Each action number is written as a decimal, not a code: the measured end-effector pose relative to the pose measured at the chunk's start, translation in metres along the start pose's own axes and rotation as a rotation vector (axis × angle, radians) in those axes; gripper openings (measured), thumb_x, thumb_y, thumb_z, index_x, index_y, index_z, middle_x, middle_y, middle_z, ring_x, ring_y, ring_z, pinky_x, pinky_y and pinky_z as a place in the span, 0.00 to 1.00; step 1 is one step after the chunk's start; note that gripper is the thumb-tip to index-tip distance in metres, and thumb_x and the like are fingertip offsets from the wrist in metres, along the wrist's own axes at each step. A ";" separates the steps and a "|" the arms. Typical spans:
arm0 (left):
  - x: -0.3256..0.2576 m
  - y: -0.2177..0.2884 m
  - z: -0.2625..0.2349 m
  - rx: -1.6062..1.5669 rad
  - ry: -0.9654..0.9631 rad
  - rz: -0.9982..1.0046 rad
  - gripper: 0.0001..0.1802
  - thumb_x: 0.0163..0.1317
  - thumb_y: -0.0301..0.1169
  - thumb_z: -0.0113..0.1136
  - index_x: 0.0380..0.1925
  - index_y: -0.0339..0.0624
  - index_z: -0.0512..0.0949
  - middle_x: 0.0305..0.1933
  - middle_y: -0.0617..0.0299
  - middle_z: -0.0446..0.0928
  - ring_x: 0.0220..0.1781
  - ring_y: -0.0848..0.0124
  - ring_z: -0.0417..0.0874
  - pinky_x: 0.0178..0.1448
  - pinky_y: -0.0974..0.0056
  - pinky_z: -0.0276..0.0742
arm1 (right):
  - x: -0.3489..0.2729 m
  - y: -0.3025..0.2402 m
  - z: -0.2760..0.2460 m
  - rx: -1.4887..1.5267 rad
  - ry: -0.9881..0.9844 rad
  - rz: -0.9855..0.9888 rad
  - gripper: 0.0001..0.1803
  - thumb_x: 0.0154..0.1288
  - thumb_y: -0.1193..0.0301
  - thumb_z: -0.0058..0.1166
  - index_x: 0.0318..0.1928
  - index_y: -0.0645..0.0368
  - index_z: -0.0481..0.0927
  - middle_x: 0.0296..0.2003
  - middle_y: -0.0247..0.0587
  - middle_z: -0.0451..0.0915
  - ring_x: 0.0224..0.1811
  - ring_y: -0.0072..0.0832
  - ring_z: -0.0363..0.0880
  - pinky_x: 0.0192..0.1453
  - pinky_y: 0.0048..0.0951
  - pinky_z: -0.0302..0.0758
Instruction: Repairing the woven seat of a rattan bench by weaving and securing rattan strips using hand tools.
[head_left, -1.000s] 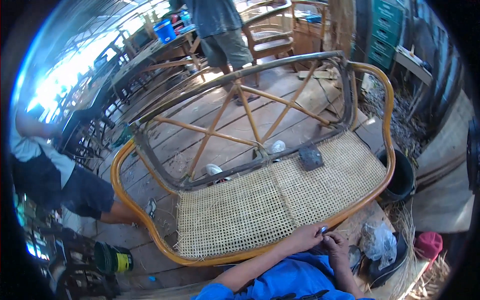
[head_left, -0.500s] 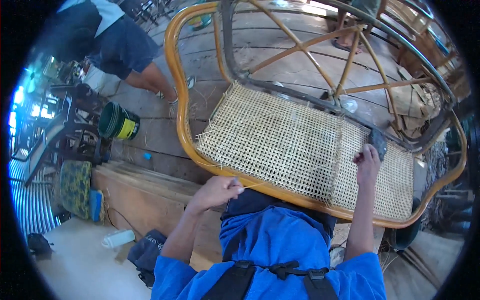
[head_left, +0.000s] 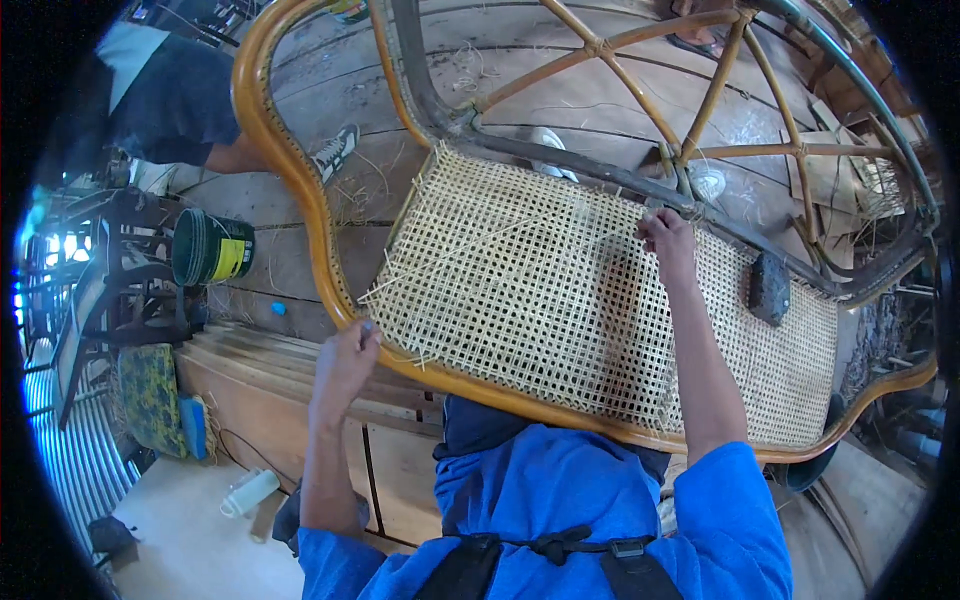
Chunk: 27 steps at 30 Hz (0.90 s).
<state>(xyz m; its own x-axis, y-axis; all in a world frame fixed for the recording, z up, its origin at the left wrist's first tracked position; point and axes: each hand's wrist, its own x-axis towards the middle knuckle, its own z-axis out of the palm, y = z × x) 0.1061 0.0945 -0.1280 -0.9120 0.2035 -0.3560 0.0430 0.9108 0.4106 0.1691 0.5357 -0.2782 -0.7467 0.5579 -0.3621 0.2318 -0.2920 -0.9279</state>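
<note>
A woven cane panel [head_left: 540,270] spans a curved rattan frame [head_left: 318,240] that leans across my lap. My left hand [head_left: 345,368] is closed in a pinch at the frame's front-left bend, beside the loose cane ends at the panel's left corner; whatever is between its fingers does not show. Over the panel's far edge, near the middle, hovers my right hand [head_left: 668,245] with curled fingers, its grip too small to make out. To its right, a dark block [head_left: 769,288] rests on the weave. A pale strand [head_left: 455,258] runs slantwise over the panel's left part.
Crossed rattan poles [head_left: 640,100] rise beyond the panel. On the left stand a green bucket [head_left: 212,247] and a co-worker's shoe [head_left: 335,153]. Wooden boards [head_left: 290,365] lie left of my knees, near a pale bottle [head_left: 250,492]. Cane scraps litter the plank floor.
My left hand has moved left along the front rail; the strand seen at its fingers no longer shows there. My right hand has left the dark block and moved left. The co-worker has shifted left.
</note>
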 end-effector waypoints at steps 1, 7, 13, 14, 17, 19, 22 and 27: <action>0.008 0.003 -0.004 0.008 -0.005 -0.005 0.13 0.56 0.38 0.56 0.32 0.38 0.75 0.29 0.47 0.76 0.32 0.53 0.79 0.35 0.57 0.72 | 0.009 -0.003 0.007 -0.109 0.043 -0.033 0.05 0.63 0.73 0.49 0.31 0.59 0.75 0.23 0.31 0.75 0.21 0.16 0.70 0.24 0.17 0.65; 0.068 0.016 -0.024 0.192 0.106 -0.030 0.15 0.57 0.41 0.54 0.32 0.39 0.76 0.26 0.47 0.77 0.30 0.53 0.80 0.33 0.56 0.72 | 0.071 0.022 0.008 -0.411 0.017 -0.213 0.06 0.58 0.71 0.54 0.29 0.61 0.76 0.21 0.31 0.73 0.26 0.19 0.67 0.33 0.23 0.65; 0.079 -0.007 -0.012 0.267 -0.007 -0.159 0.17 0.57 0.41 0.53 0.29 0.35 0.76 0.22 0.45 0.75 0.27 0.52 0.79 0.32 0.55 0.70 | 0.082 0.041 0.013 -0.774 0.143 -0.228 0.08 0.58 0.68 0.53 0.35 0.59 0.77 0.27 0.42 0.77 0.28 0.30 0.74 0.38 0.29 0.69; 0.073 -0.009 -0.013 0.229 -0.003 -0.155 0.17 0.57 0.40 0.53 0.29 0.35 0.76 0.23 0.44 0.75 0.28 0.51 0.79 0.32 0.55 0.70 | 0.082 0.044 0.017 -0.841 0.138 -0.249 0.08 0.57 0.68 0.53 0.35 0.58 0.78 0.28 0.44 0.78 0.30 0.34 0.76 0.39 0.31 0.70; 0.055 -0.023 -0.012 0.169 0.003 -0.116 0.16 0.57 0.40 0.52 0.29 0.36 0.75 0.25 0.42 0.74 0.29 0.51 0.79 0.33 0.54 0.69 | 0.091 0.061 0.026 -0.919 0.076 -0.341 0.10 0.61 0.67 0.48 0.38 0.57 0.79 0.35 0.42 0.80 0.37 0.33 0.76 0.43 0.33 0.70; 0.047 -0.021 -0.012 0.203 -0.002 -0.103 0.16 0.57 0.41 0.51 0.30 0.37 0.75 0.27 0.43 0.75 0.31 0.49 0.78 0.34 0.52 0.70 | 0.108 0.091 0.018 0.421 0.168 -0.020 0.18 0.67 0.63 0.36 0.45 0.63 0.73 0.44 0.43 0.76 0.47 0.37 0.72 0.55 0.36 0.67; 0.054 -0.028 0.006 0.285 0.026 -0.120 0.17 0.56 0.43 0.51 0.29 0.39 0.75 0.29 0.45 0.76 0.33 0.47 0.78 0.36 0.50 0.71 | 0.136 0.125 -0.023 0.572 -0.013 -0.069 0.16 0.67 0.65 0.36 0.46 0.63 0.71 0.45 0.46 0.75 0.49 0.38 0.71 0.57 0.41 0.66; 0.049 -0.036 0.008 0.193 0.115 -0.265 0.18 0.55 0.45 0.53 0.28 0.39 0.76 0.28 0.44 0.76 0.34 0.47 0.78 0.38 0.51 0.72 | 0.126 0.112 -0.023 -0.168 -0.094 -0.321 0.14 0.67 0.69 0.40 0.47 0.65 0.71 0.45 0.42 0.74 0.50 0.33 0.71 0.57 0.32 0.67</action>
<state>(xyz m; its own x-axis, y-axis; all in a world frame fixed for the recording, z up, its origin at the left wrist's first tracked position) 0.0631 0.0746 -0.1674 -0.9414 -0.0815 -0.3274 -0.1356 0.9799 0.1462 0.1151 0.5909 -0.4297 -0.8503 0.5242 -0.0475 0.0694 0.0223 -0.9973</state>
